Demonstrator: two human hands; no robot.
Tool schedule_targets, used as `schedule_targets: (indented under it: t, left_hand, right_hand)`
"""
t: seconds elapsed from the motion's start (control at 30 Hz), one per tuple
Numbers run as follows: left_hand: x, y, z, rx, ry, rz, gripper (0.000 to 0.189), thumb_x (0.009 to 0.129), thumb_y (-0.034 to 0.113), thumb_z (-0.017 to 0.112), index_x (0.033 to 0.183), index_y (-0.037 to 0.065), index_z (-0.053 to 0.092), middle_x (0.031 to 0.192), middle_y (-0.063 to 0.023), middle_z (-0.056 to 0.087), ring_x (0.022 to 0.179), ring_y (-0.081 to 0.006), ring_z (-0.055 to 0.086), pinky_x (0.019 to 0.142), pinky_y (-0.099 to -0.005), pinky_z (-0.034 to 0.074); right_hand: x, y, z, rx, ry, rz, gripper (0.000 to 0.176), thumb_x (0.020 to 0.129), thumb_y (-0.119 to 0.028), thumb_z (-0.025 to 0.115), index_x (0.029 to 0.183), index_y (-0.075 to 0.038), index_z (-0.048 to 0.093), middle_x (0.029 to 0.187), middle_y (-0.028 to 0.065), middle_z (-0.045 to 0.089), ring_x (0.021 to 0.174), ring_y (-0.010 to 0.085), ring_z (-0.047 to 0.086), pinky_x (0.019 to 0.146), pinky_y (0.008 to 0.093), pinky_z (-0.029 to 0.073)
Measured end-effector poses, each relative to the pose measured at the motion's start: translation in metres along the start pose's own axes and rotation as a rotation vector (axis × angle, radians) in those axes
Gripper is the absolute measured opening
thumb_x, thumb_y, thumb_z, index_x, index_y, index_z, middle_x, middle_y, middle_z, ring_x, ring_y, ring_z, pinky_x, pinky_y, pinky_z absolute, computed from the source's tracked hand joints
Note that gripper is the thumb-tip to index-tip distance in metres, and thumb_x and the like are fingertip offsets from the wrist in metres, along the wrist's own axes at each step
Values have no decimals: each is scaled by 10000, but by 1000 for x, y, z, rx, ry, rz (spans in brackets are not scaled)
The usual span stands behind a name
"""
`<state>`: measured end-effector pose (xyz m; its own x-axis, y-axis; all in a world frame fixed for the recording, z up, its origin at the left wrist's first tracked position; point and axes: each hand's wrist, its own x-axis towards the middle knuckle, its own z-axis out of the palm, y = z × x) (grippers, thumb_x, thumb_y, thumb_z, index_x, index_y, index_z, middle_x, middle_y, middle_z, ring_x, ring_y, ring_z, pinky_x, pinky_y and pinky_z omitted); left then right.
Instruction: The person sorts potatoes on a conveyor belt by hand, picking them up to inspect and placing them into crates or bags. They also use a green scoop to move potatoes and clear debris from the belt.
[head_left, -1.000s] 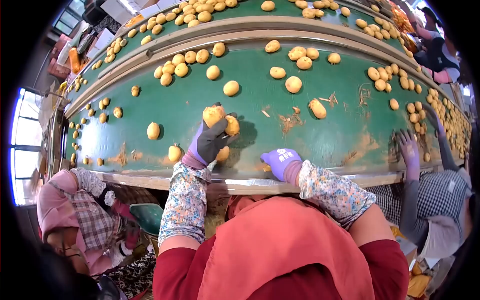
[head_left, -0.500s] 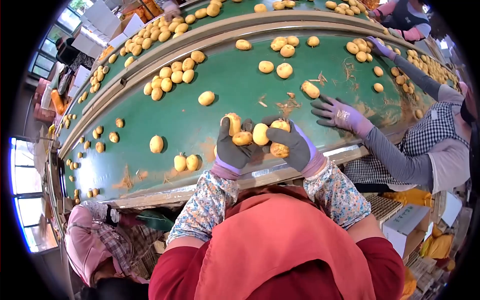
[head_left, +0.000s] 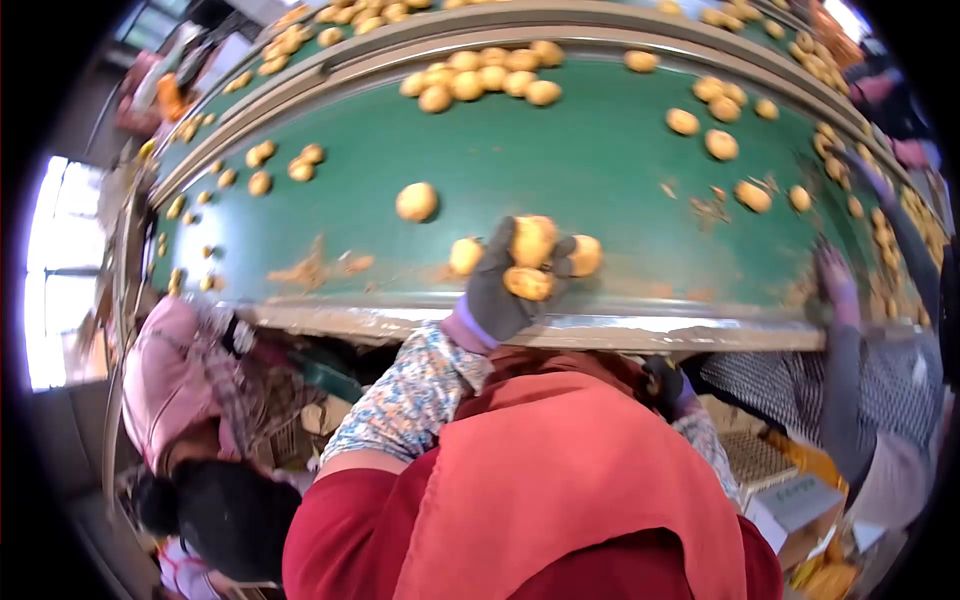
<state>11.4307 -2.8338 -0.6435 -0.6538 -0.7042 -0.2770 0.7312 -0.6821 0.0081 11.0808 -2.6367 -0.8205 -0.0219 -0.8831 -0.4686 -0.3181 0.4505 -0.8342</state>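
My left hand point(head_left: 505, 292), in a dark-palmed glove with a purple cuff, is closed over the green conveyor belt point(head_left: 350, 230). It grips an upper potato point(head_left: 535, 240) and a lower potato point(head_left: 528, 284). Another potato point(head_left: 585, 256) sits right at the fingertips, and one more potato point(head_left: 465, 256) lies on the belt beside the thumb. My right hand point(head_left: 668, 386) is down below the belt's front edge, close to my body and partly hidden. Its gloved fingers look curled around a small yellowish patch that I cannot make out.
Ahead lies a single potato point(head_left: 417, 202), with a cluster of potatoes point(head_left: 490, 75) along the far rail point(head_left: 400, 55). A co-worker's gloved hand point(head_left: 838, 280) rests at the belt's right side. Another person point(head_left: 175, 390) bends at the left. A cardboard box point(head_left: 797, 505) stands lower right.
My right hand has left the potatoes over the belt and dropped below its edge. My left hand still grips potatoes. The view has turned, and the co-worker's hand appears farther right.
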Motion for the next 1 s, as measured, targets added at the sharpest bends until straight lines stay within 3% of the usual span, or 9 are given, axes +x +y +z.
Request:
schedule_targets:
  t: [0.03, 0.23, 0.33, 0.37, 0.53, 0.63, 0.7, 0.87, 1.0]
  left_hand:
    - [-10, 2, 7, -8, 42, -27, 470, 1001, 415, 583, 1344, 99, 525, 1265, -165, 608, 1079, -287, 625, 954, -407, 522]
    - [-23, -5, -44, 345, -517, 457, 354, 1019, 449, 553, 1042, 96, 528, 1197, -168, 616, 1001, -263, 632, 872, -363, 511]
    - [-51, -7, -37, -170, -625, 190, 382, 1000, 531, 555, 1100, 162, 555, 1177, -142, 616, 1047, -258, 626, 809, -342, 519]
    - [-70, -7, -31, -184, -392, 261, 388, 991, 553, 557, 1132, 191, 564, 1178, -129, 615, 1062, -254, 624, 793, -337, 519]
    - [-138, -8, -39, -156, -646, 734, 526, 974, 627, 508, 964, 108, 590, 894, -30, 576, 852, -189, 569, 780, -309, 475]
    - [-206, -28, -49, -62, -361, 909, 404, 1007, 498, 548, 910, 107, 569, 852, -28, 549, 832, -184, 555, 721, -296, 470]
    - [-235, -47, -63, 29, -205, 1072, 305, 999, 394, 566, 856, 126, 543, 837, -27, 524, 809, -171, 526, 674, -274, 448]
    - [-294, -78, -119, 300, 39, 1481, 255, 961, 215, 564, 741, 177, 440, 797, -19, 431, 741, -143, 410, 598, -264, 374]
    - [-373, -96, -152, 333, 332, 1945, 295, 973, 257, 516, 717, 182, 391, 781, -12, 367, 703, -165, 348, 605, -306, 363]
  right_hand:
    - [-6, -32, 2, 432, -151, 449, 238, 864, -196, 700, 1030, -33, 652, 853, 47, 650, 810, 153, 643, 698, 317, 511]
    - [-6, -248, -9, 532, -594, -248, 390, 893, -198, 660, 1212, 17, 598, 1048, 119, 676, 922, 191, 646, 792, 305, 519]
    - [27, -328, 62, 319, -93, -464, 505, 939, -147, 602, 1402, 2, 467, 1303, 137, 576, 1105, 211, 589, 938, 329, 484]
    - [33, -349, 94, 257, -48, -532, 523, 954, -130, 584, 1437, -3, 430, 1362, 133, 540, 1157, 213, 564, 971, 340, 468]
    - [6, -367, 206, -440, -657, -782, 694, 869, -40, 558, 1521, 3, 326, 1470, 181, 435, 1389, 298, 402, 1155, 390, 309]
    - [-1, -386, 240, -502, -1080, -523, 713, 853, -75, 595, 1510, 6, 330, 1484, 196, 411, 1416, 322, 376, 1171, 411, 293]
    - [4, -390, 265, -667, -1334, -776, 685, 851, -101, 624, 1479, 10, 374, 1499, 214, 396, 1422, 350, 372, 1175, 422, 289]
    - [-4, -384, 309, -473, -1387, -306, 599, 910, -55, 616, 1467, 10, 403, 1491, 175, 437, 1387, 295, 422, 1149, 396, 341]
    - [13, -404, 319, -540, -1260, -374, 477, 956, -36, 590, 1412, 47, 478, 1355, 131, 573, 1269, 212, 524, 1101, 349, 393]
